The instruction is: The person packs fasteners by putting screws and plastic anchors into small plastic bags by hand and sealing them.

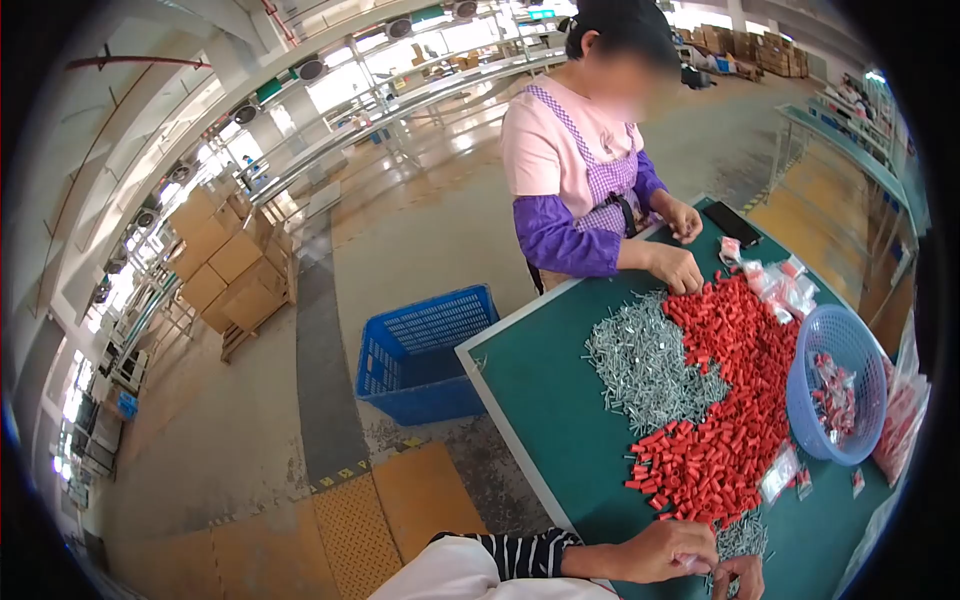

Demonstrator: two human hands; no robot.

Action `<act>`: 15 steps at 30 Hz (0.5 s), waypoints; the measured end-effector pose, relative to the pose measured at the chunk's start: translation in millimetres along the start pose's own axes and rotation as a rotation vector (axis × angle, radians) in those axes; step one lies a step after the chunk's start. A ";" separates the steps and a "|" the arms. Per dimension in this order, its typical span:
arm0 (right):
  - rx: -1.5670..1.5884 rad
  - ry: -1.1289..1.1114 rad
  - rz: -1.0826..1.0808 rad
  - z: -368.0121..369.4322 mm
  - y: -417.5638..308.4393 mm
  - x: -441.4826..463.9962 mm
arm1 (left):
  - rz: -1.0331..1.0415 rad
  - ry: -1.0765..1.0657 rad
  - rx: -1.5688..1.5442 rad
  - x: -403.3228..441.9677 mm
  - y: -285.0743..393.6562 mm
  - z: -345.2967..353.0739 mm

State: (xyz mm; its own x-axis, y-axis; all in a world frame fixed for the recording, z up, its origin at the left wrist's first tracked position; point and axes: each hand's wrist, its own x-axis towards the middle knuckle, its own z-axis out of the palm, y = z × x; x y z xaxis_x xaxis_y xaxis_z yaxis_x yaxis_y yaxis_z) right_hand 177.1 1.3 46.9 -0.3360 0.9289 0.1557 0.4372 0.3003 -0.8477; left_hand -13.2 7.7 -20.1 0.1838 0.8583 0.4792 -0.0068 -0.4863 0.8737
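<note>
Red plugs [700, 465], loose heap on green table [540, 385], beside silver screws [640, 365]. Left hand [662, 550], near heap, pinching small translucent bag [688, 562]; right hand [738, 578], fingers curled, contents indeterminable.

heaped red plugs [700, 470], silvery screws [645, 365] piled against them, green tabletop [535, 400]

- The counter [540, 365] has a green top with a pale edge.
- On it lie loose silver screws [640, 360], touching a wide heap of red plugs [745, 340].
- A blue basket [862, 358] stands beside the red heap.
- Small clear bags [782, 288] and a black phone [732, 222] lie toward the far end.
</note>
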 end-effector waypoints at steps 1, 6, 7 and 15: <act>-0.024 -0.003 -0.029 0.7 -0.8 1.8 | -0.001 -0.040 -0.017 0.6 -1.7 -2.6; -0.073 -0.010 -0.082 7.8 -3.1 11.7 | 0.218 0.089 0.110 6.9 -5.8 -10.4; -0.080 -0.009 -0.071 9.7 -2.1 13.1 | 0.206 0.099 0.107 7.0 -9.7 -9.9; -0.051 -0.084 0.048 6.7 21.7 22.6 | 0.076 0.090 0.042 12.9 -19.2 -9.8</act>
State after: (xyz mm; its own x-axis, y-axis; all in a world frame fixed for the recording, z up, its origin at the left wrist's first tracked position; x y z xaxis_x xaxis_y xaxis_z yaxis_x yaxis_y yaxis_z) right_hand 173.4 27.3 28.7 -0.3816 0.9216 0.0706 0.4957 0.2685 -0.8260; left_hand -20.3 29.7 -29.9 0.0949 0.8292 0.5509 0.0237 -0.5551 0.8315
